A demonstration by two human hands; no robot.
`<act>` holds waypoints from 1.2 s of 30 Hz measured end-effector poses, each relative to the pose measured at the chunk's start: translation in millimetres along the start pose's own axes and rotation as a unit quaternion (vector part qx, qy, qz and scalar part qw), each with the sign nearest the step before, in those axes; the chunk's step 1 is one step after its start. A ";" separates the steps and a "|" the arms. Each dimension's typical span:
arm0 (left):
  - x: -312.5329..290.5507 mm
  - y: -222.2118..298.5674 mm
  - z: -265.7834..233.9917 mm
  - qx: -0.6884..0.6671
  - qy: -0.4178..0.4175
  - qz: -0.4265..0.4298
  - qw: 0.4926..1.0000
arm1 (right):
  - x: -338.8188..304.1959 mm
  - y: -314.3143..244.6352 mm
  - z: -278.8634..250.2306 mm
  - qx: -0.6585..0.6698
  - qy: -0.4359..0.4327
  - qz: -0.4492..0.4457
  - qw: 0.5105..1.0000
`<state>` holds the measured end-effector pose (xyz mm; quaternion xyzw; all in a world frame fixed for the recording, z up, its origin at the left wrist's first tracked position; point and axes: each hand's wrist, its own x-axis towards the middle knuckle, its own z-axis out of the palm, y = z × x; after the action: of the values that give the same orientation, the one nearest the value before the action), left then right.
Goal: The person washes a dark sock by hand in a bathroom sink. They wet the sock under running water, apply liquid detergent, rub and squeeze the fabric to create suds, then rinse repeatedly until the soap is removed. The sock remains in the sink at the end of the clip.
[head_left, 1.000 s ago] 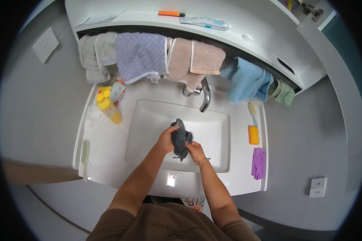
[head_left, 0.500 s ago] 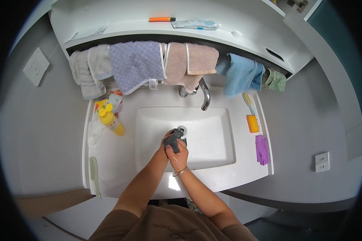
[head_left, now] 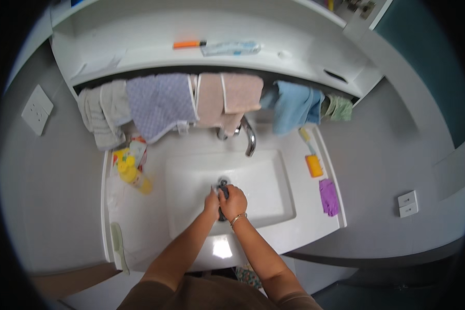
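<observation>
Shifted, with dark cloth (head_left: pixel 222 214) now protruding lower down too; gripped between left hand (head_left: pixel 211 203) and right hand (head_left: pixel 235 201), pressed together over basin (head_left: pixel 266 191), likely to contain dripping.

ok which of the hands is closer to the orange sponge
Right. The right hand is over the basin, to the left of the orange sponge and lower in the view; the left hand is farther left, beyond the right hand.

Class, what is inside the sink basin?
The left hand and right hand, holding a dark cloth, near the drain. The hands cover part of the cloth and basin.
</observation>
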<state>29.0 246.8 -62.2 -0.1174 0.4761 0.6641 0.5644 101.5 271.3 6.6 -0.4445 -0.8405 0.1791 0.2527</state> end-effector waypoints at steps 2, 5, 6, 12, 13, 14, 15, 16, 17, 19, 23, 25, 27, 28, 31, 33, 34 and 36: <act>-16.6 4.2 4.2 -0.007 -0.100 -0.083 0.991 | 8.2 23.3 -0.7 0.083 0.001 0.190 0.978; -13.7 12.1 0.7 0.006 -0.149 -0.103 0.983 | -1.3 42.5 11.1 0.261 0.105 0.205 0.938; -6.7 9.8 -4.7 -0.008 -0.156 -0.096 0.983 | -7.6 35.9 16.5 0.339 0.111 0.165 0.919; 34.7 -6.8 -57.4 -0.185 -0.181 0.027 0.966 | -45.7 -41.7 14.4 0.292 0.054 -0.005 0.955; 44.6 -12.6 -73.1 -0.236 -0.271 0.039 0.933 | -42.0 -38.2 24.0 0.243 0.066 -0.024 0.968; 28.6 -18.5 -49.5 -0.202 -0.222 0.027 0.954 | -37.4 -24.4 29.4 0.181 0.083 -0.030 0.979; 9.4 -19.7 -27.9 -0.166 -0.171 0.017 0.971 | -18.1 -11.2 23.8 0.190 0.043 0.108 0.975; -31.3 -1.1 17.8 -0.041 0.013 0.002 0.999 | 1.1 -2.0 3.3 0.249 0.015 0.213 0.945; -29.8 -2.6 20.1 -0.047 -0.030 0.000 0.998 | 16.6 13.9 2.9 0.185 0.062 0.205 0.959; -22.4 -5.7 13.9 -0.050 -0.083 0.002 0.995 | 7.9 28.4 15.0 0.209 0.089 0.200 0.953; 42.1 -3.2 -64.4 -0.037 -0.160 0.000 0.986 | -37.2 -17.7 24.0 0.232 0.065 0.019 0.970; 35.6 -11.6 -62.9 -0.081 -0.203 0.019 0.976 | -36.1 -13.1 25.6 0.168 0.059 -0.054 0.983; -26.5 3.9 -3.0 0.009 -0.038 -0.076 0.996 | -18.1 23.2 28.4 0.117 0.027 0.079 0.990; -41.6 10.4 9.4 -0.004 -0.068 -0.106 0.992 | -6.1 38.4 25.7 0.095 0.016 0.154 0.983; -20.0 3.5 -0.6 -0.103 -0.219 -0.129 0.962 | 2.5 79.1 40.4 0.293 0.057 0.298 0.907; -17.7 15.6 -0.2 -0.128 -0.205 -0.084 0.967 | -0.2 70.8 42.3 0.511 0.099 0.315 0.793; -15.7 20.4 -2.8 -0.142 -0.198 -0.061 0.968 | -3.2 61.9 40.8 0.609 0.117 0.316 0.718; 20.2 11.9 -39.2 -0.143 -0.224 -0.040 0.963 | -10.9 8.8 9.7 0.550 0.006 0.245 0.799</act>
<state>-2.9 230.8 -90.6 -0.0637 0.2321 0.7117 0.6600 106.8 266.2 -8.8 -0.4235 -0.4620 0.6642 0.4075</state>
